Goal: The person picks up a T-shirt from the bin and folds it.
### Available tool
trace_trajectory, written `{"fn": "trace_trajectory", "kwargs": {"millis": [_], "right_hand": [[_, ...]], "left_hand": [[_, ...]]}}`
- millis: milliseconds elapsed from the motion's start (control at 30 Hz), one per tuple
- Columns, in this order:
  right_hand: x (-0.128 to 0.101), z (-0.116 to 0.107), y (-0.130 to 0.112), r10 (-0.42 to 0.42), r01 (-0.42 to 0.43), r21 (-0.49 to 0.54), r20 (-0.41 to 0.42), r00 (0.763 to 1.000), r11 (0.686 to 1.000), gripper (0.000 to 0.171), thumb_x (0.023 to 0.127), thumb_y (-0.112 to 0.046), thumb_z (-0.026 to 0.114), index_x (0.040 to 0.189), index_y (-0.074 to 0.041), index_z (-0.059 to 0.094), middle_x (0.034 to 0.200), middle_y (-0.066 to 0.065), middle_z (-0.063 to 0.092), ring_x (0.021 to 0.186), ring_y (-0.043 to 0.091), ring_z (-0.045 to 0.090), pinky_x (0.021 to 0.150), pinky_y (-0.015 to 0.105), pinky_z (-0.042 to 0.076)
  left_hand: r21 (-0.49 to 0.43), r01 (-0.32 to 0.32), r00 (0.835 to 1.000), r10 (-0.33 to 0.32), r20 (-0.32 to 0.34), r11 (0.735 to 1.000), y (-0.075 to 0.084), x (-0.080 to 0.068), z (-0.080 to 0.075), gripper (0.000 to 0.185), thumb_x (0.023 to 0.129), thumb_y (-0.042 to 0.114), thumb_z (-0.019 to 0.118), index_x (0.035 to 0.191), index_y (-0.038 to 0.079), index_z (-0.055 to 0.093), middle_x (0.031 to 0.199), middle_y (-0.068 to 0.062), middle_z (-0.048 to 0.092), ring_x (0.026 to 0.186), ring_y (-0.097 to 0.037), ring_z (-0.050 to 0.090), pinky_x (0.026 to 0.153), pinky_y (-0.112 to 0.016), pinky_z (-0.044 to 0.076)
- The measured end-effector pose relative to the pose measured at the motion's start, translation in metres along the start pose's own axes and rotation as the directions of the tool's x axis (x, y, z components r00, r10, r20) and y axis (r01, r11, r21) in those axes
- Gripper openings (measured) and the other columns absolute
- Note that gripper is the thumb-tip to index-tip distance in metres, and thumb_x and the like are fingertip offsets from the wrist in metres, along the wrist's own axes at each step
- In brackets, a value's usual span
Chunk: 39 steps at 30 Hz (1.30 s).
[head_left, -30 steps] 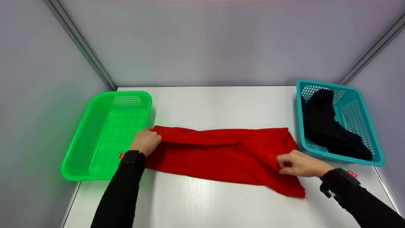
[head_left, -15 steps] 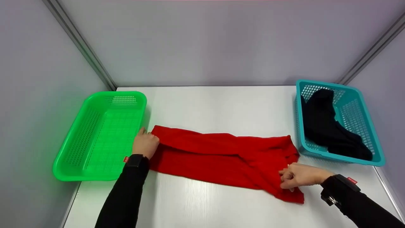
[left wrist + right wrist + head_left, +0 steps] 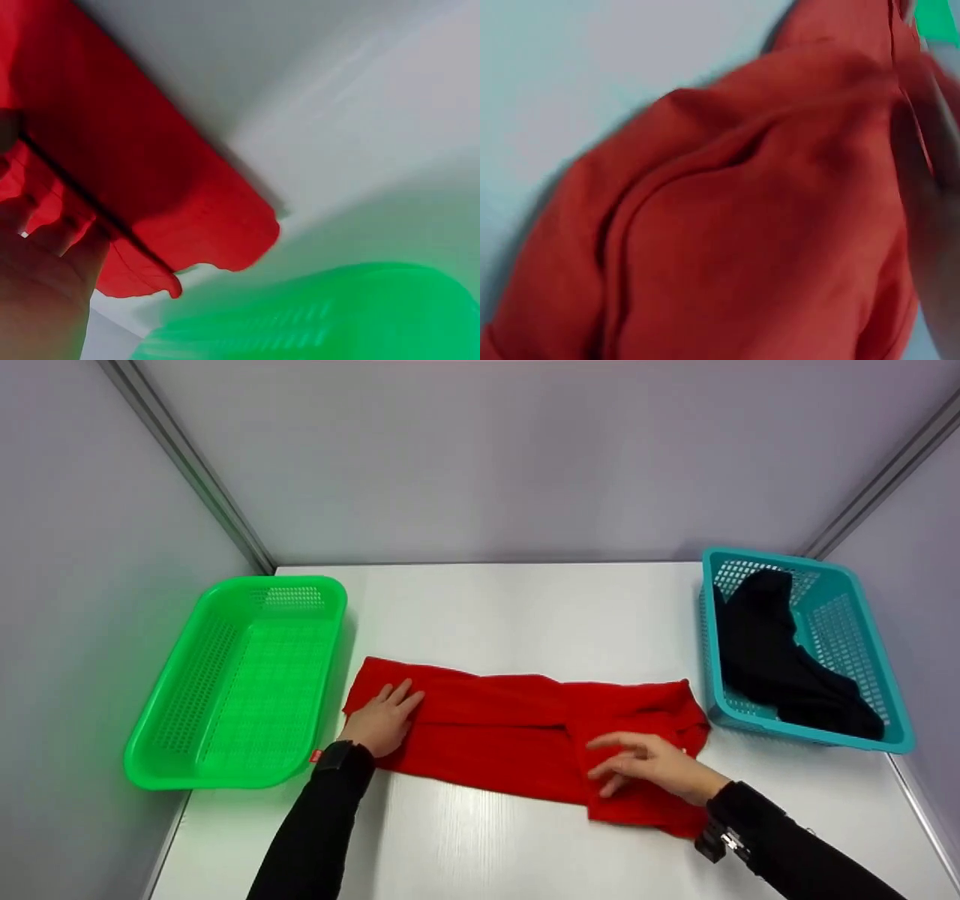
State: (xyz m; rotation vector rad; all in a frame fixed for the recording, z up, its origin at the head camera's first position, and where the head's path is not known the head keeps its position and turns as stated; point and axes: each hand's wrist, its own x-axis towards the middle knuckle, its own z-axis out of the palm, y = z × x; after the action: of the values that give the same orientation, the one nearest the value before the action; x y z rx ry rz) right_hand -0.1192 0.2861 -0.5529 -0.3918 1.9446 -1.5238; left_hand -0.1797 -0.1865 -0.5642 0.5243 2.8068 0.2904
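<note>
Left hand [image 3: 381,720] palm down, fingers straight and slightly spread, pointing forward-right. Right hand [image 3: 645,765] palm down, fingers extended and fanned toward the left. Both forearms in black sleeves, angled inward, a dark band on each wrist.

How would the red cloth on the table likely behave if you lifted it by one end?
The red cloth would probably droop limply: it lies in soft folds and creases. It looks light, and unlikely to slide, since both hands flatten it easily.
</note>
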Motion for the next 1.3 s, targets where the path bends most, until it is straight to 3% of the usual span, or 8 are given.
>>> {"fn": "trace_trajectory", "kwargs": {"millis": [167, 400, 467, 567, 800, 900, 1167, 1300], "right_hand": [[0.009, 0.010, 0.005, -0.091, -0.009, -0.479, -0.186, 0.978, 0.878, 0.020, 0.103, -0.015, 0.061, 0.119, -0.007, 0.070, 0.103, 0.005, 0.075, 0.088, 0.020, 0.073, 0.087, 0.032, 0.059], [0.018, 0.020, 0.018, -0.272, -0.128, -0.947, -0.212, 0.939, 0.296, 0.045, 0.092, -0.037, 0.075, 0.125, -0.007, 0.068, 0.113, 0.011, 0.063, 0.103, 0.031, 0.062, 0.107, 0.065, 0.040], [0.025, 0.020, 0.022, -0.320, -0.187, -0.964, -0.240, 0.916, 0.190, 0.050, 0.092, -0.035, 0.076, 0.129, -0.004, 0.065, 0.119, 0.018, 0.062, 0.108, 0.038, 0.062, 0.110, 0.074, 0.029], [0.040, 0.017, 0.020, -0.315, -0.278, -0.939, -0.331, 0.890, 0.202, 0.049, 0.092, -0.023, 0.074, 0.134, -0.001, 0.061, 0.129, 0.026, 0.060, 0.117, 0.046, 0.060, 0.111, 0.077, 0.022], [0.084, 0.004, -0.004, -0.024, -0.288, -0.786, -0.358, 0.933, 0.547, 0.059, 0.098, -0.013, 0.062, 0.152, 0.000, 0.041, 0.161, 0.031, 0.029, 0.147, 0.057, 0.023, 0.108, 0.084, 0.009], [0.100, 0.005, -0.009, 0.039, -0.252, -0.748, -0.290, 0.956, 0.615, 0.069, 0.101, -0.038, 0.063, 0.156, -0.006, 0.037, 0.168, 0.023, 0.018, 0.152, 0.054, 0.006, 0.110, 0.081, 0.000], [0.125, 0.022, -0.011, -0.089, 0.112, -0.823, 0.075, 0.993, 0.556, 0.044, 0.094, -0.003, 0.060, 0.137, -0.011, 0.052, 0.166, 0.008, 0.031, 0.155, 0.045, 0.012, 0.117, 0.073, 0.004], [0.133, 0.023, -0.012, -0.216, 0.175, -0.916, 0.100, 0.971, 0.362, 0.046, 0.088, 0.010, 0.054, 0.128, -0.011, 0.058, 0.157, 0.005, 0.048, 0.151, 0.043, 0.029, 0.115, 0.075, 0.012]], "left_hand": [[0.024, 0.016, 1.000, -0.016, 0.000, 1.000, -0.002, -0.002, 0.000, 0.058, 0.100, 0.019, 0.063, 0.155, 0.014, 0.045, 0.164, -0.016, 0.033, 0.146, -0.049, 0.035, 0.099, -0.064, 0.048], [0.111, -0.012, 1.000, 0.011, 0.005, 0.994, 0.002, -0.005, -0.002, 0.060, 0.093, 0.031, 0.073, 0.147, 0.017, 0.052, 0.139, -0.020, 0.047, 0.122, -0.042, 0.047, 0.101, -0.054, 0.047], [0.126, -0.050, 0.998, 0.047, 0.030, 0.991, 0.004, -0.006, -0.001, 0.060, 0.090, 0.037, 0.076, 0.143, 0.017, 0.054, 0.130, -0.018, 0.048, 0.114, -0.037, 0.046, 0.098, -0.052, 0.045], [0.146, -0.149, 0.988, 0.140, 0.071, 0.978, 0.012, -0.008, 0.002, 0.061, 0.089, 0.044, 0.077, 0.138, 0.016, 0.053, 0.124, -0.016, 0.048, 0.114, -0.036, 0.046, 0.100, -0.051, 0.043], [0.171, -0.324, 0.943, 0.302, 0.141, 0.930, 0.047, -0.012, 0.010, 0.054, 0.084, 0.046, 0.081, 0.124, 0.020, 0.056, 0.119, -0.011, 0.052, 0.116, -0.034, 0.051, 0.102, -0.048, 0.046], [0.199, -0.366, 0.925, 0.331, 0.188, 0.909, 0.062, -0.012, 0.014, 0.054, 0.084, 0.049, 0.081, 0.124, 0.023, 0.056, 0.117, -0.007, 0.052, 0.114, -0.030, 0.052, 0.101, -0.043, 0.048], [0.299, -0.458, 0.888, 0.417, 0.192, 0.837, 0.095, -0.006, 0.022, 0.059, 0.085, 0.057, 0.076, 0.130, 0.025, 0.055, 0.115, -0.003, 0.053, 0.108, -0.024, 0.053, 0.099, -0.039, 0.048], [0.278, -0.519, 0.854, 0.503, 0.133, 0.808, 0.109, -0.002, 0.031, 0.061, 0.089, 0.056, 0.072, 0.138, 0.024, 0.053, 0.117, -0.004, 0.055, 0.106, -0.022, 0.053, 0.096, -0.036, 0.049]]}}
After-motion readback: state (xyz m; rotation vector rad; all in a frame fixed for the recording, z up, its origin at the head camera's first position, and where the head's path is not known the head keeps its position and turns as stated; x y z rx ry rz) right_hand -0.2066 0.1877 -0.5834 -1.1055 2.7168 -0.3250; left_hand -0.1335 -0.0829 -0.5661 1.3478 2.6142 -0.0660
